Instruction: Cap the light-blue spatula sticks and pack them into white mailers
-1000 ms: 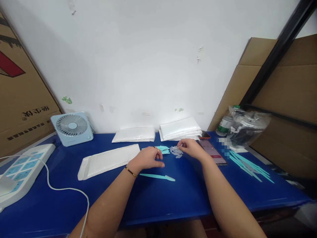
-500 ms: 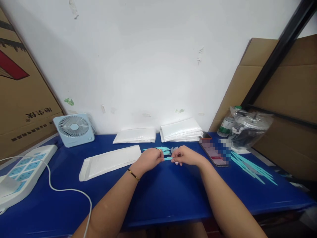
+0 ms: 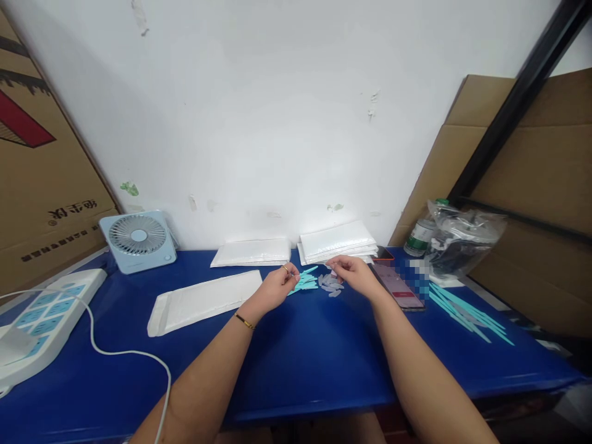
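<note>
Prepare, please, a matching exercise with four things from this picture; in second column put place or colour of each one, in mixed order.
Things:
1. left hand
2. right hand
3. fan
4. bottle

Place or colour:
A. closest to the pale pieces
B. light blue
C. closest to the turquoise pile
D. green label

Pairs: 1-C, 2-A, 3-B, 4-D

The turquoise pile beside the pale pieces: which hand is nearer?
Left. Left hand: at the left edge of the turquoise pile; right hand: farther right, by the pale pieces.
</note>
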The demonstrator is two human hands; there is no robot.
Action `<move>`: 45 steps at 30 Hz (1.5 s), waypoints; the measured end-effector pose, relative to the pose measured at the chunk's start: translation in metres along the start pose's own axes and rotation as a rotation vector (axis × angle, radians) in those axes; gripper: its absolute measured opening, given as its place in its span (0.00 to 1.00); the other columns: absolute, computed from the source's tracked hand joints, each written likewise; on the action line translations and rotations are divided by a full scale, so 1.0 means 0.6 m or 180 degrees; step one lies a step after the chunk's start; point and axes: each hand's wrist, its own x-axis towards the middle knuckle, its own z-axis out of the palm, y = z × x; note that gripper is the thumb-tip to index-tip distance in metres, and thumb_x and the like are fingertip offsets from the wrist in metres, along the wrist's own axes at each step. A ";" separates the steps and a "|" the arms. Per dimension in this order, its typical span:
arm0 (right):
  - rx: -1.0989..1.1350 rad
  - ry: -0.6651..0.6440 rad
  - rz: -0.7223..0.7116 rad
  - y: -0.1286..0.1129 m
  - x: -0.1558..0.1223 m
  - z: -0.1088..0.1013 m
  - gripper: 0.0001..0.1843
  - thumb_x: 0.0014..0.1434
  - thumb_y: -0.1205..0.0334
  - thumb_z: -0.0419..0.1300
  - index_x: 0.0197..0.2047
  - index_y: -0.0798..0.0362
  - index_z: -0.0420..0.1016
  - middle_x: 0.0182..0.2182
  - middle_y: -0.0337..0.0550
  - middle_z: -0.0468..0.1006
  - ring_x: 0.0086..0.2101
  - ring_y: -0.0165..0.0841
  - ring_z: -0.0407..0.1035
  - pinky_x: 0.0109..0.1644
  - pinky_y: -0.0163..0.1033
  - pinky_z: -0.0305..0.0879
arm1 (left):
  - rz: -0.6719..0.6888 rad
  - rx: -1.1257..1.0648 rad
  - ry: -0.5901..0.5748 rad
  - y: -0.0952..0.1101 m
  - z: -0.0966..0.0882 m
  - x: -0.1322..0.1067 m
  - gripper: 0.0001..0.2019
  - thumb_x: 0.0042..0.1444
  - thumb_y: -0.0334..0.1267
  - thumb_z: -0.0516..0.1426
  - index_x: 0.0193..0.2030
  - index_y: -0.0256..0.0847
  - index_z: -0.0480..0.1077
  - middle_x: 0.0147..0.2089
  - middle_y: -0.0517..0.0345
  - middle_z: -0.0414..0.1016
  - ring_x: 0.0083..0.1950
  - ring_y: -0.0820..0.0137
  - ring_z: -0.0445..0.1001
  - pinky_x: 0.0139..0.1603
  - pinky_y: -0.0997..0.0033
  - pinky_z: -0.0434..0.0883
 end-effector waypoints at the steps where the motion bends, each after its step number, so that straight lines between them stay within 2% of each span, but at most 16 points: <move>1: 0.0248 -0.0004 0.0064 -0.003 0.000 0.003 0.19 0.51 0.51 0.60 0.42 0.55 0.74 0.24 0.39 0.75 0.22 0.29 0.68 0.28 0.35 0.64 | 0.0018 0.0029 0.0045 -0.001 0.000 0.001 0.12 0.59 0.47 0.48 0.38 0.41 0.64 0.28 0.62 0.67 0.28 0.73 0.64 0.29 0.75 0.61; 4: 0.0749 -0.0108 0.0144 -0.010 -0.001 0.010 0.20 0.49 0.48 0.63 0.38 0.55 0.75 0.25 0.41 0.76 0.23 0.29 0.69 0.28 0.34 0.64 | 0.0089 0.0128 0.0193 -0.001 -0.002 0.001 0.10 0.57 0.45 0.52 0.38 0.41 0.66 0.33 0.60 0.70 0.34 0.72 0.67 0.35 0.73 0.63; 7: 0.0846 -0.0003 0.0140 -0.013 0.000 0.018 0.20 0.50 0.46 0.61 0.33 0.56 0.76 0.22 0.39 0.73 0.19 0.26 0.63 0.23 0.32 0.59 | 0.0097 0.0276 0.0255 0.001 -0.004 0.000 0.09 0.55 0.43 0.53 0.38 0.41 0.66 0.36 0.59 0.71 0.37 0.70 0.68 0.38 0.72 0.64; 11: 0.0886 0.0105 0.0158 -0.012 0.001 0.028 0.21 0.49 0.45 0.62 0.33 0.56 0.76 0.22 0.39 0.70 0.19 0.25 0.61 0.22 0.31 0.57 | 0.0090 0.0543 0.0238 0.003 -0.005 -0.001 0.08 0.54 0.41 0.54 0.39 0.43 0.67 0.37 0.59 0.72 0.38 0.69 0.69 0.38 0.72 0.65; 20: 0.1021 -0.0070 0.0138 -0.015 -0.001 0.043 0.20 0.50 0.46 0.61 0.33 0.56 0.76 0.23 0.39 0.72 0.20 0.26 0.63 0.25 0.32 0.60 | 0.0156 0.0765 0.0214 0.002 -0.006 0.001 0.06 0.54 0.41 0.54 0.37 0.43 0.67 0.35 0.61 0.72 0.36 0.70 0.69 0.36 0.73 0.65; 28: 0.0881 0.0214 0.0112 -0.013 0.000 0.034 0.19 0.49 0.46 0.62 0.31 0.56 0.75 0.22 0.38 0.71 0.19 0.25 0.62 0.23 0.31 0.58 | 0.0027 0.0717 0.0240 0.010 -0.012 0.000 0.06 0.54 0.40 0.54 0.38 0.43 0.67 0.37 0.60 0.73 0.39 0.69 0.70 0.38 0.72 0.65; 31: 0.0936 0.0041 0.0090 -0.016 -0.001 0.045 0.19 0.50 0.47 0.61 0.33 0.56 0.75 0.22 0.39 0.72 0.20 0.26 0.64 0.25 0.33 0.62 | 0.0057 0.0690 0.0221 0.010 -0.010 -0.001 0.06 0.54 0.40 0.54 0.37 0.43 0.67 0.36 0.60 0.72 0.38 0.69 0.70 0.38 0.72 0.65; 34: 0.1014 -0.0315 0.0115 -0.024 -0.006 0.057 0.18 0.50 0.47 0.61 0.33 0.56 0.75 0.23 0.40 0.75 0.23 0.29 0.68 0.29 0.35 0.66 | 0.0117 0.0655 0.0195 0.013 -0.006 -0.002 0.06 0.54 0.40 0.54 0.36 0.43 0.67 0.35 0.61 0.72 0.36 0.70 0.69 0.36 0.72 0.64; 37: 0.0655 -0.0616 0.0229 -0.028 -0.009 0.049 0.19 0.53 0.46 0.59 0.33 0.56 0.75 0.22 0.40 0.75 0.22 0.29 0.69 0.28 0.34 0.65 | 0.0079 0.0604 0.0098 0.021 0.003 -0.007 0.06 0.54 0.41 0.54 0.36 0.42 0.67 0.34 0.61 0.72 0.36 0.70 0.69 0.36 0.73 0.64; 40: -0.0321 -0.0548 0.0079 -0.018 -0.010 0.019 0.15 0.54 0.52 0.57 0.32 0.56 0.76 0.21 0.40 0.75 0.22 0.28 0.66 0.27 0.33 0.61 | 0.0027 0.0659 -0.0235 0.029 0.020 -0.015 0.07 0.53 0.41 0.55 0.36 0.42 0.68 0.35 0.61 0.73 0.37 0.70 0.70 0.36 0.73 0.64; 43: -0.1284 -0.0604 -0.0078 -0.001 -0.009 -0.008 0.06 0.47 0.63 0.61 0.29 0.55 0.78 0.25 0.40 0.77 0.25 0.29 0.66 0.29 0.32 0.60 | 0.0069 0.0874 -0.0737 0.029 0.036 -0.020 0.08 0.51 0.43 0.58 0.36 0.42 0.70 0.35 0.59 0.72 0.37 0.68 0.70 0.35 0.72 0.64; 45: -0.1657 -0.0794 0.0014 0.010 -0.008 -0.015 0.06 0.43 0.68 0.63 0.29 0.54 0.78 0.26 0.40 0.77 0.27 0.30 0.67 0.30 0.33 0.60 | 0.0140 0.1058 -0.0741 0.024 0.038 -0.018 0.11 0.49 0.45 0.59 0.37 0.42 0.71 0.37 0.57 0.73 0.38 0.67 0.70 0.37 0.71 0.65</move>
